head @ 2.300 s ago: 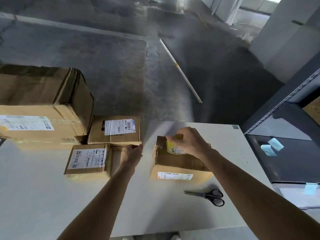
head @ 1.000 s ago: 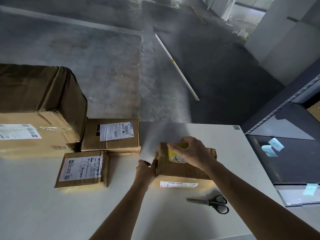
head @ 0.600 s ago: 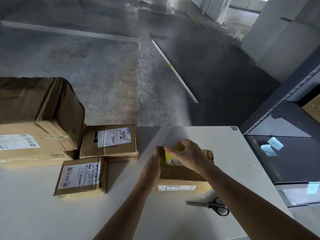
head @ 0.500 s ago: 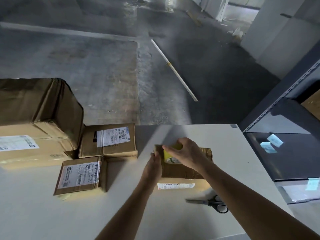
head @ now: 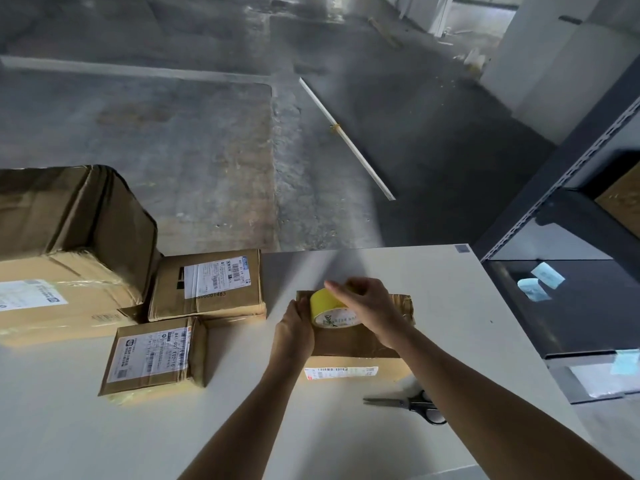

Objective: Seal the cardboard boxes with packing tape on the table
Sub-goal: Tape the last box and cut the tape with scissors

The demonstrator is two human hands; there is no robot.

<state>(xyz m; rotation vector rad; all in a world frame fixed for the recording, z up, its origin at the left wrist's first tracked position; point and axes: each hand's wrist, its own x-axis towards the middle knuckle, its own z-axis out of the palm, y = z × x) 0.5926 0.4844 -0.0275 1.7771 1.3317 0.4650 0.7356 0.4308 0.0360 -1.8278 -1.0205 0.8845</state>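
A small cardboard box (head: 349,344) with a white barcode label on its near side lies on the white table (head: 467,327). A yellow roll of packing tape (head: 327,308) stands on the box's top near its left end. My right hand (head: 369,306) grips the roll from above. My left hand (head: 294,329) presses against the box's left end, just below the roll; its fingertips are hidden behind the box edge.
Black scissors (head: 415,405) lie on the table in front of the box. Two small labelled boxes (head: 207,285) (head: 152,355) and a large box (head: 65,244) stand to the left. A dark metal shelf (head: 571,299) borders the table's right side.
My left hand has moved right from between the boxes to the left end of the small box. My right hand stays on the tape roll on top.
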